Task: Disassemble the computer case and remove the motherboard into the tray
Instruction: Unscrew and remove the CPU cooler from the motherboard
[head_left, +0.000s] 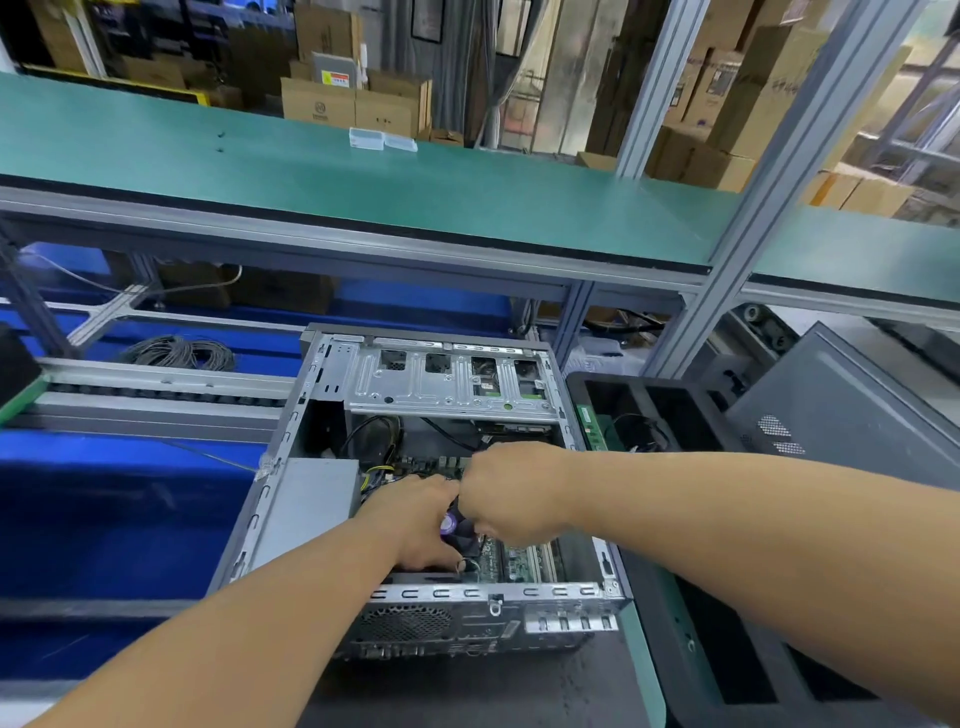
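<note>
1. An open grey sheet-metal computer case (415, 597) lies on its side on the dark work surface, side panel off, its perforated rear plate facing the camera.
2. Inside, a green printed-circuit motherboard (519, 564) with ribbed slots sits flat on the case floor, partly hidden by both hands.
3. A stamped silver drive cage (447, 387) with rectangular cut-outs spans the far end of the case.
4. The left hand (415, 519) reaches down into the case, fingers curled around a black cooler fan (462, 535) with a purple round hub sticker.
5. The right hand (511, 491) is fisted just above the fan; whether it grasps anything cannot be told.
6. A black moulded plastic tray (675, 410) with deep compartments stands just right of the case, holding a green board and thin black wires.
</note>
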